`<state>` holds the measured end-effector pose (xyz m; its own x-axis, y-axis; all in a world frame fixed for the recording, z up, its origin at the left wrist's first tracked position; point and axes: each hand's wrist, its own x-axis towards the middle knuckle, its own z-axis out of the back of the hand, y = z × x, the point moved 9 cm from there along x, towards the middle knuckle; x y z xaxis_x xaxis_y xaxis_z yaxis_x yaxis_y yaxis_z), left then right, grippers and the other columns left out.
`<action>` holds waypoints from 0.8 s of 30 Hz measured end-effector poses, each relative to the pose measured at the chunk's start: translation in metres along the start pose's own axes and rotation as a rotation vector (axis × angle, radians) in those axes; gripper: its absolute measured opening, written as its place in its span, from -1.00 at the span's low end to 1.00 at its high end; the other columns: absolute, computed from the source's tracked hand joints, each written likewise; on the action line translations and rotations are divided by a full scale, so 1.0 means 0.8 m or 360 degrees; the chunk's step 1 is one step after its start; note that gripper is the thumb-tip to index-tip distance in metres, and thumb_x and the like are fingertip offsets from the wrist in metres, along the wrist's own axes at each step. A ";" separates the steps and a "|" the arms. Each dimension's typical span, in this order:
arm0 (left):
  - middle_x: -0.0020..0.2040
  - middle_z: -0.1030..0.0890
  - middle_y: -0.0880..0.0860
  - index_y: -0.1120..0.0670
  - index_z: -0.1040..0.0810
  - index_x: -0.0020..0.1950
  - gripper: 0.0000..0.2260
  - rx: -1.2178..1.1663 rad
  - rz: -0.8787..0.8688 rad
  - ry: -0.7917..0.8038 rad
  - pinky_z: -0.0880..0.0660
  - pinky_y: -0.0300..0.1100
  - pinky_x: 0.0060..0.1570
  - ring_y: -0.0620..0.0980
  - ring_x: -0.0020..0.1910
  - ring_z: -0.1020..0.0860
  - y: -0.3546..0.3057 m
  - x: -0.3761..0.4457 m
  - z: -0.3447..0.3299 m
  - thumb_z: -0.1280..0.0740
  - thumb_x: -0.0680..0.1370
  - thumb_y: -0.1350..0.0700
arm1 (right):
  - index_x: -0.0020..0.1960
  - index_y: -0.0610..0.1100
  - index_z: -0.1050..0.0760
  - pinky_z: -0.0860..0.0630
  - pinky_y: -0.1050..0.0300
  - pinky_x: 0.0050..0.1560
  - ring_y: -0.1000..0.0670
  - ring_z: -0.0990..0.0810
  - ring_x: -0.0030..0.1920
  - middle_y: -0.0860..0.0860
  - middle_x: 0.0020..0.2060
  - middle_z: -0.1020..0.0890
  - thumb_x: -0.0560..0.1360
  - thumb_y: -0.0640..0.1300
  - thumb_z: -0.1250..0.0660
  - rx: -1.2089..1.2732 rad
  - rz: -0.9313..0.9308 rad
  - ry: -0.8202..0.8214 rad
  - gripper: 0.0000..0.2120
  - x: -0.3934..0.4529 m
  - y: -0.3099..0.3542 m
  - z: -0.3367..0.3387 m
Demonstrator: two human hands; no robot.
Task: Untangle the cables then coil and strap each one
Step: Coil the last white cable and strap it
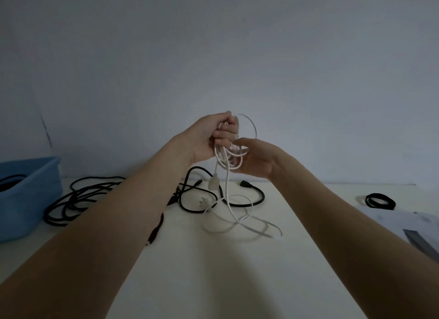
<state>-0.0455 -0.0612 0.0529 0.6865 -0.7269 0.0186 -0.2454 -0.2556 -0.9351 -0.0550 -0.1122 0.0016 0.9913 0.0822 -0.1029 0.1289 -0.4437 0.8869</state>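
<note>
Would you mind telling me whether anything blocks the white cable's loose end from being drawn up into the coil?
Possibly: the left hand holds the coil, but the white cable trailing on the table crosses the thick black cable, which may snag it.

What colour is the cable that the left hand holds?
White cable, in the left hand; head view.

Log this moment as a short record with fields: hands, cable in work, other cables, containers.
left hand: closed around gathered loops of the white cable, raised above the table
right hand: open, fingers at the loops
white cable: partly coiled; the rest trails loose onto the table
black cables: loose heap on the table, unstrapped
black coil: small, far right
blue bin: left edge, dark cable inside
</note>
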 end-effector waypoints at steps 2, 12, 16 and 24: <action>-0.53 -0.25 -0.08 0.08 -0.32 -0.27 -0.68 -0.0025 0.0037 0.0022 -0.12 -0.41 -0.70 -0.18 -0.69 -0.18 0.001 -0.004 0.001 -0.04 0.66 0.05 | -0.17 -0.24 -0.41 -0.47 0.32 -0.47 0.10 -0.44 -0.51 -0.03 -0.50 -0.44 0.61 -0.23 -0.13 0.0070 0.0092 -0.0048 -0.79 0.003 0.009 0.002; -0.54 -0.18 -0.11 0.03 -0.25 -0.35 -0.62 0.0200 0.0028 -0.0299 -0.09 -0.39 -0.67 -0.19 -0.66 -0.13 0.013 -0.004 0.042 -0.24 0.58 -0.10 | -0.31 -0.12 -0.34 -0.06 0.34 -0.69 0.14 -0.10 -0.69 0.11 -0.67 -0.15 0.61 0.01 -0.16 -0.0043 0.0346 -0.0031 -0.64 -0.011 0.040 0.002; -0.54 -0.19 -0.12 0.03 -0.22 -0.37 -0.61 0.0288 0.0105 -0.0046 -0.11 -0.41 -0.68 -0.19 -0.68 -0.15 0.027 -0.012 0.010 -0.16 0.61 -0.09 | -0.34 -0.14 -0.29 -0.10 0.34 -0.70 0.13 -0.10 -0.71 0.10 -0.70 -0.16 0.54 0.00 -0.30 0.0078 0.0417 -0.0360 -0.63 -0.011 0.054 0.028; -0.62 -0.19 -0.09 0.05 -0.22 -0.34 -0.64 -0.0110 -0.0372 -0.0571 -0.05 -0.37 -0.73 -0.20 -0.70 -0.12 -0.001 0.009 0.043 -0.12 0.65 0.04 | -0.32 -0.17 -0.32 -0.25 0.40 -0.65 0.08 -0.26 -0.71 0.00 -0.65 -0.31 0.59 0.05 -0.17 0.0855 0.0344 -0.0384 -0.60 -0.001 0.017 0.013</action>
<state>-0.0169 -0.0441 0.0420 0.9205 -0.3799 0.0917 -0.0919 -0.4384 -0.8941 -0.0540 -0.1278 0.0092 0.9667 -0.2352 -0.1010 -0.1414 -0.8197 0.5551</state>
